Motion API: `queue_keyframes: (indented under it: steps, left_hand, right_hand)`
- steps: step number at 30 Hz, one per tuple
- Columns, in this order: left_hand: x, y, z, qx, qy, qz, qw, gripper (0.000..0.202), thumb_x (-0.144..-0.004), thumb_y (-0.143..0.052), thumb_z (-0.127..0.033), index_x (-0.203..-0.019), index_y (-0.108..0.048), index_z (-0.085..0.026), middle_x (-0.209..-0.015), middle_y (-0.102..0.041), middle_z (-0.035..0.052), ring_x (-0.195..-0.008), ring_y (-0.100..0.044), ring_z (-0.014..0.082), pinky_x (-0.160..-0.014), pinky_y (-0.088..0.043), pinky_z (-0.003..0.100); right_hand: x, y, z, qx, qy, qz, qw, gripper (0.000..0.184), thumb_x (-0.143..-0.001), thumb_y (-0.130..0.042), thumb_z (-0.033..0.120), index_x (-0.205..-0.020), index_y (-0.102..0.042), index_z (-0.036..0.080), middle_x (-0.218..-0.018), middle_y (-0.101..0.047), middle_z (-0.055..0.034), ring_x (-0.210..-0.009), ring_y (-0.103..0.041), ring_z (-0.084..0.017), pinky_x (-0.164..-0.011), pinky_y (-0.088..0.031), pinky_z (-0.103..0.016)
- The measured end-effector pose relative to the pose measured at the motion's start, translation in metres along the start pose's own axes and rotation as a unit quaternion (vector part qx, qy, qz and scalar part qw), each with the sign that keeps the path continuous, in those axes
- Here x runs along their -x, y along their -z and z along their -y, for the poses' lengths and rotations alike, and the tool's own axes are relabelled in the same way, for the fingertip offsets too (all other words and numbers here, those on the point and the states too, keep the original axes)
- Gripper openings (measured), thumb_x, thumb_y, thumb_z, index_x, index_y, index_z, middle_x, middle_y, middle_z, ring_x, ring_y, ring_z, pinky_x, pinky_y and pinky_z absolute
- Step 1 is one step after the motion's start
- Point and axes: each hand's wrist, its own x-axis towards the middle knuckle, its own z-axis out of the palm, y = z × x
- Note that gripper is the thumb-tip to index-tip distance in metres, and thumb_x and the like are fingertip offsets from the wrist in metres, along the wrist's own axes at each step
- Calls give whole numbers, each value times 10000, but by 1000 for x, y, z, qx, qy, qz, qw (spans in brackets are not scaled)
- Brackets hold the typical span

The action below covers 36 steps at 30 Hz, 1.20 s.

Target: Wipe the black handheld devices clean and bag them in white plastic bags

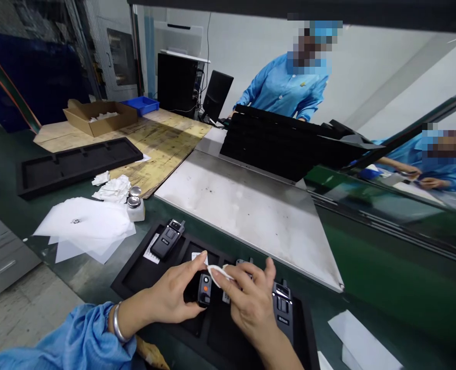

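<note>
My left hand (174, 293) grips a small black handheld device (205, 289) between thumb and fingers, its side with a white and an orange button facing me. In my right hand (251, 298) a folded white wipe (216, 275) is pinched close to the device's top edge. Below both hands lies a black foam tray (135, 275) with compartments. One similar device (168, 240) lies in its left compartment, and another device (283, 303) lies at the right, partly behind my right hand. A further device between them is mostly hidden by my right hand.
White sheets (85, 223), crumpled wipes (114, 189) and a metal-topped dispenser bottle (136, 208) stand left. Beyond are an empty-looking foam tray (77, 162), a cardboard box (100, 118) and a blue bin (141, 105). Black foam trays (270, 144) are stacked ahead; two co-workers in blue sit beyond.
</note>
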Motion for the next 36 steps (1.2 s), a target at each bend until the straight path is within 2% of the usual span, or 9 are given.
queue_keyframes:
  steps: [6, 12, 17, 20, 24, 27, 29, 32, 36]
  left_hand:
    - [1, -1, 1, -9, -17, -13, 1000, 976, -785, -662, -178, -1553, -61, -190, -1295, -571, 172, -1165, -599, 279, -980, -520, 422]
    - [1, -2, 0, -8, -5, -3, 1000, 984, -782, -664, -175, -1555, -55, -198, -1295, -578, 150, -1173, -590, 267, -1003, -504, 414]
    - [-1, -4, -2, -49, 31, 4, 998, 983, -771, -651, -146, -1552, -63, -255, -1426, -477, 133, -1260, -526, 258, -1054, -461, 410]
    - [-20, -3, 1, -85, 115, -6, 990, 979, -776, -669, -196, -1548, -70, -254, -1385, -511, 111, -1242, -536, 244, -1059, -450, 395]
    - [-68, -10, 12, -231, 224, 15, 947, 927, -823, -644, -343, -1545, -103, -131, -1255, -582, 173, -1107, -613, 298, -947, -506, 424]
    - [-103, -22, 17, -369, 257, 83, 889, 877, -830, -649, -405, -1524, -222, -81, -1052, -645, 180, -931, -654, 338, -795, -535, 448]
    - [-118, -35, 13, -415, 242, 102, 871, 802, -838, -653, -370, -1502, -303, -87, -1055, -635, 201, -975, -627, 368, -791, -517, 464]
    - [-127, -63, 0, -423, 206, 106, 876, 774, -887, -600, -414, -1518, -275, -106, -1102, -616, 220, -1065, -578, 381, -843, -485, 474]
    - [-131, -110, -16, -376, 221, 176, 882, 1001, -815, -639, -585, -1539, -171, -75, -963, -655, 210, -887, -636, 347, -742, -509, 428]
  right_hand:
    - [-4, -1, 8, -63, -10, -39, 997, 346, -911, -513, 77, -1059, -714, 315, -899, -694, 26, -869, -517, -167, -1124, -83, -642]
    - [1, 0, 7, -15, -41, -44, 998, 343, -945, -441, 87, -1032, -723, 263, -899, -693, -19, -900, -496, -193, -1106, -111, -633]
    - [2, 0, 5, -11, -46, -30, 998, 339, -934, -460, 93, -1068, -697, 295, -932, -695, 10, -901, -506, -196, -1106, -87, -646]
    - [25, 8, -16, 72, -97, -9, 993, 393, -925, -409, 69, -1097, -686, 288, -959, -681, -17, -923, -502, -223, -1072, -139, -653]
    - [90, 28, -33, 114, -192, -54, 973, 389, -917, -407, 93, -1153, -664, 266, -972, -629, -59, -919, -535, -239, -1033, -239, -606]
    - [142, 41, -25, 101, -242, -60, 963, 439, -909, -414, 111, -1259, -613, 287, -1013, -601, -74, -934, -545, -256, -996, -298, -553]
    - [167, 44, -14, 87, -265, -61, 958, 486, -910, -412, 110, -1317, -575, 318, -1028, -591, -72, -939, -547, -260, -995, -303, -545]
    - [183, 43, 2, 66, -307, -97, 944, 493, -928, -396, 122, -1321, -577, 359, -1025, -586, -64, -928, -552, -256, -1019, -287, -571]
    - [174, 37, 16, 47, -322, -118, 938, 483, -933, -407, 114, -1283, -605, 380, -1007, -597, -51, -943, -558, -249, -1031, -282, -603]
